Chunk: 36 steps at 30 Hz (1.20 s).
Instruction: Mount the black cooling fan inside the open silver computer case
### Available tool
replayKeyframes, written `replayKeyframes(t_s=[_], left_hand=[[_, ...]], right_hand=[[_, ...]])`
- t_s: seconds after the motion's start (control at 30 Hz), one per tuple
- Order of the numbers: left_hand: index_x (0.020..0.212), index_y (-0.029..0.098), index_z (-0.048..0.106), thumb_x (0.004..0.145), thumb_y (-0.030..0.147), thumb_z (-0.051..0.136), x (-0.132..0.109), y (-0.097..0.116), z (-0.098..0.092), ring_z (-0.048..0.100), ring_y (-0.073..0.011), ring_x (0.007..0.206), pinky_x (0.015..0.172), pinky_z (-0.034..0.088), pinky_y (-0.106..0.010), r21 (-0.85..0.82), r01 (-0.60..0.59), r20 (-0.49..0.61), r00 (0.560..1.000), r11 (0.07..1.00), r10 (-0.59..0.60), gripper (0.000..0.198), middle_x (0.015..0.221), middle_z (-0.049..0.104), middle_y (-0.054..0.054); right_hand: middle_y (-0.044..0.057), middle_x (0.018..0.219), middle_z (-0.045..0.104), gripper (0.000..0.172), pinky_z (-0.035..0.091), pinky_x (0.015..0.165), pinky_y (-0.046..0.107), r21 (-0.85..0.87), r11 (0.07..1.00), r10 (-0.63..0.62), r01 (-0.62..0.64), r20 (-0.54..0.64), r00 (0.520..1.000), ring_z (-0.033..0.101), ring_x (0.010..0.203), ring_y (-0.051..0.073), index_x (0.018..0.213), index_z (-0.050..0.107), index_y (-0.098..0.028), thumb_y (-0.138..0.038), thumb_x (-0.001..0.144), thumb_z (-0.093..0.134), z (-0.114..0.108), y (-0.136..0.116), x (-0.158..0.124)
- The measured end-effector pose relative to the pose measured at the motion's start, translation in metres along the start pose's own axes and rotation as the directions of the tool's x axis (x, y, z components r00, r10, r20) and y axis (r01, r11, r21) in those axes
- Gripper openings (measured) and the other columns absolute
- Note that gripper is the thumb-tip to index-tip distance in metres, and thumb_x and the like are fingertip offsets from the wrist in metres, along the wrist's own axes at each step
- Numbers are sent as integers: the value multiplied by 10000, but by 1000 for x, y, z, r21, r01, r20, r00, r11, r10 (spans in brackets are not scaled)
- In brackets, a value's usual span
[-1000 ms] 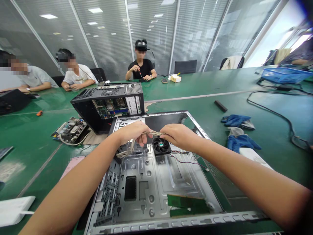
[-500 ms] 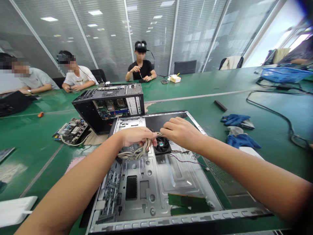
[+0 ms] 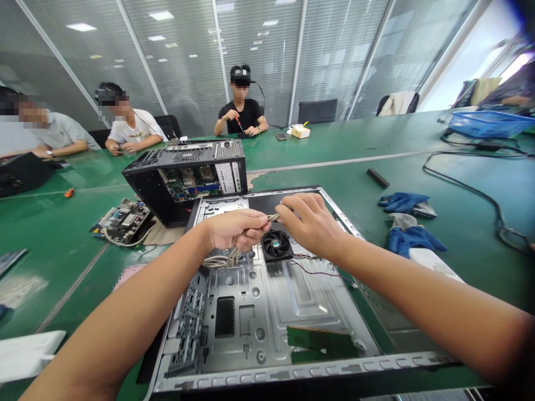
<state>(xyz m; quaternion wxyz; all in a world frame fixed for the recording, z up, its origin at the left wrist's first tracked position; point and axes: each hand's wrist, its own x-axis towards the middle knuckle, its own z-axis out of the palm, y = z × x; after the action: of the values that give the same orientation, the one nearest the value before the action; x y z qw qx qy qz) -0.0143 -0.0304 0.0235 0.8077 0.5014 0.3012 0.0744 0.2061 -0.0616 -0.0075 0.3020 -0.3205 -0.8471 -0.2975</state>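
An open metal computer case lies flat on the green table in front of me. Over its far half my left hand is closed round a bundle of beige cables that droops to the case floor. My right hand pinches the same bundle's far end, just right of the left hand. A small black fan with thin red and black wires sits in the case right below both hands. A green memory stick lies near the case's front edge.
A second black computer case stands behind, with a loose circuit board to its left. Blue gloves and black cables lie to the right. A white box sits at the near left. Three people sit along the far side.
Both hands shifted slightly up and away with the cable bundle. My right hand turned and now pinches the cable end with raised fingers. The fan shows more fully below them.
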Motion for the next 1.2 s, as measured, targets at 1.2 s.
replayKeyframes(t_s=[1.2], left_hand=[[771,161,580,843,412,632,-2,3,-5,169,-25,410,344,131,-165,148,25,-66,998,989,-15,266,551,272,71]], right_hand=[[57,752,599,327,322,556,308,117,993,-36,15,182,983,465,635,143,811,620,-170,-156,974,337,-8,6,1]])
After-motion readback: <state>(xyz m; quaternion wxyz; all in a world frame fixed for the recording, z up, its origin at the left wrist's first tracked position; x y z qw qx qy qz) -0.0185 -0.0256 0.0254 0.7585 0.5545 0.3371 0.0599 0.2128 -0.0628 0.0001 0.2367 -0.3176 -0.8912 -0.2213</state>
